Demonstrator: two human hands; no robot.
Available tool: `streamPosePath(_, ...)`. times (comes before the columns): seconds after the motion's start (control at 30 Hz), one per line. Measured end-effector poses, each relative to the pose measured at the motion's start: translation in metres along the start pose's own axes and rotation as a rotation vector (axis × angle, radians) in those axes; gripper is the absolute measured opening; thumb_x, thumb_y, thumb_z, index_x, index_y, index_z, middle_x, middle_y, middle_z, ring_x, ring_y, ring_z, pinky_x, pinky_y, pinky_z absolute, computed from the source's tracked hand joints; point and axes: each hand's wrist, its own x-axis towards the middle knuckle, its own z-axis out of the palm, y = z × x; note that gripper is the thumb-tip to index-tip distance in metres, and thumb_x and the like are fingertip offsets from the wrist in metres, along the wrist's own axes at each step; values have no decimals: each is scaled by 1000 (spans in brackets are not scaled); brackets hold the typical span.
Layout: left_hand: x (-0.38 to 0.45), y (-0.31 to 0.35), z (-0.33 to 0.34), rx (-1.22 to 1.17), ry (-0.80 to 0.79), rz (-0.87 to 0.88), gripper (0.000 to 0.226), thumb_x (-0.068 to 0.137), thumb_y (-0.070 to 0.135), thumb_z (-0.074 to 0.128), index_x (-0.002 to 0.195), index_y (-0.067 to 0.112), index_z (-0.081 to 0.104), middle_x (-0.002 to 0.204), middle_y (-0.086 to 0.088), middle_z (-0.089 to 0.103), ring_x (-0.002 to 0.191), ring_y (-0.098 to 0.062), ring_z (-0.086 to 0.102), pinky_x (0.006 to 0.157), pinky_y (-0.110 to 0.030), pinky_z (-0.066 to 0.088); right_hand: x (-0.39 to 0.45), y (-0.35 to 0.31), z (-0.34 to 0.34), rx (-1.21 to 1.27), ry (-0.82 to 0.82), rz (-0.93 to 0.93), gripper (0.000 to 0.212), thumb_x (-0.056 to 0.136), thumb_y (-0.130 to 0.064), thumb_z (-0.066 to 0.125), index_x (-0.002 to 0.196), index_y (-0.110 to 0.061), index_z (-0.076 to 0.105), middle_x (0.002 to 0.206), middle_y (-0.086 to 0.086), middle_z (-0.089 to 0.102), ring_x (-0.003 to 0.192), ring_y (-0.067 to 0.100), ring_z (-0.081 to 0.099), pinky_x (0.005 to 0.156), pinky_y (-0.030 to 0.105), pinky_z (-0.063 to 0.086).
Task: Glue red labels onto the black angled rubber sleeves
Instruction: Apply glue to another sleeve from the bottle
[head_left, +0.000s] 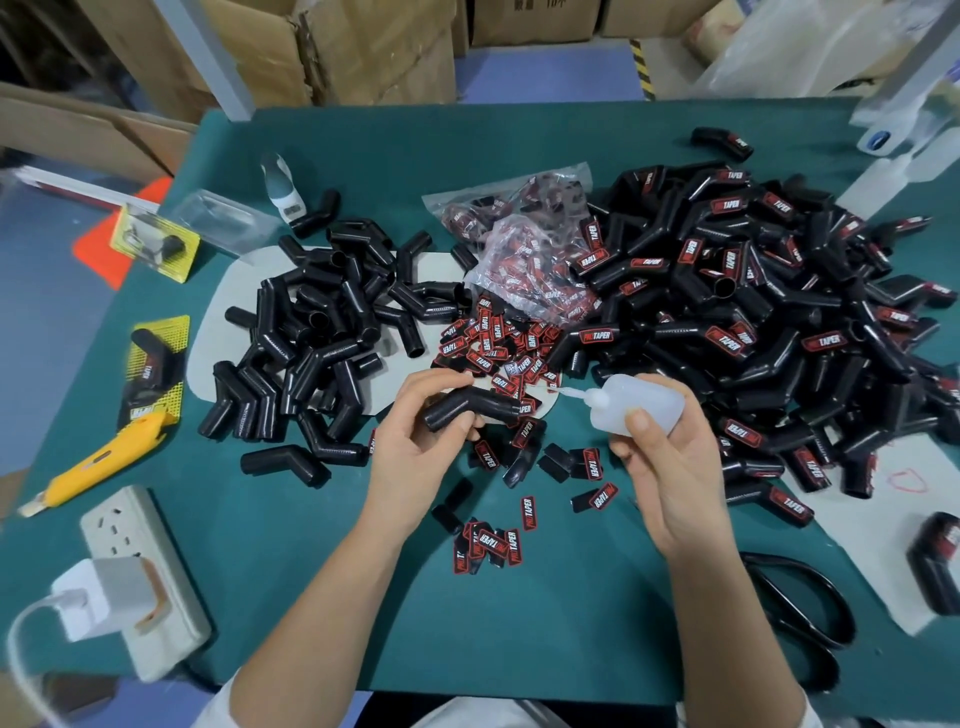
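Black sleeve in hand: the left hand (431, 441) holds one bent rubber sleeve (470, 408) just above the green table (311, 545), fingers and thumb curled round it.
Left hand pose: palm turned up a little, thumb on top of the sleeve, arm coming in from the bottom edge.
Right hand pose: the right hand (670, 462) grips one soft white glue bottle (641, 402), thumb pressed on its side, fingers wrapped behind.
Bottle tip: the thin nozzle points left at the open end of the held sleeve, very near it; touching or not, I cannot tell.
Plain sleeves: a heap of bare sleeves (322, 332) lies left of the held sleeve, too many to count.
Done sleeves: a much bigger pile with labels on (753, 312) lies right of the held sleeve.
Loose labels: red labels (493, 348) lie scattered just behind and in front of the held sleeve, dozens of them.
Label bags: two clear bags of labels (519, 244) sit behind the held sleeve.
Tools: one yellow knife (98, 462) far left of the held sleeve, one pair of black scissors (800, 613) to its lower right.
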Motion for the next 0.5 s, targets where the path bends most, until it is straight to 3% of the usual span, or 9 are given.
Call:
streamPosePath(0.13,-1,-4,2,150,26,70,27,94,17,70,117,31,72,128,2,62,122,-32,62,109,-50,50,-2,-1,3,-74,-49,-46,36,80,-52,87,108,-38,69,105,-4,70,73,9,56,58,20,46)
streamPosePath(0.27,-2,-7,4,36,34,30,24,97,13,66,116,26,70,130,-5,65,127,-43,59,110,-68,44,-6,-1,4,-203,-16,-96,40,79,-53,87,110,-41,65,100,-8,69,72,10,57,63,21,50)
streamPosePath(0.43,-2,-6,4,10,54,-47,20,97,13,69,116,20,70,128,-5,67,125,-43,63,111,-64,45,-13,-2,9,-359,35,-222,31,84,-38,79,109,-48,65,104,-20,71,89,-3,67,73,13,54)
streamPosePath(0.5,-2,-4,5,26,48,-52,22,97,9,70,115,21,70,127,-3,68,126,-37,63,112,-53,47,-16,-3,13,-401,40,-268,28,85,-38,77,107,-51,64,104,-22,70,87,-6,66,72,11,54)
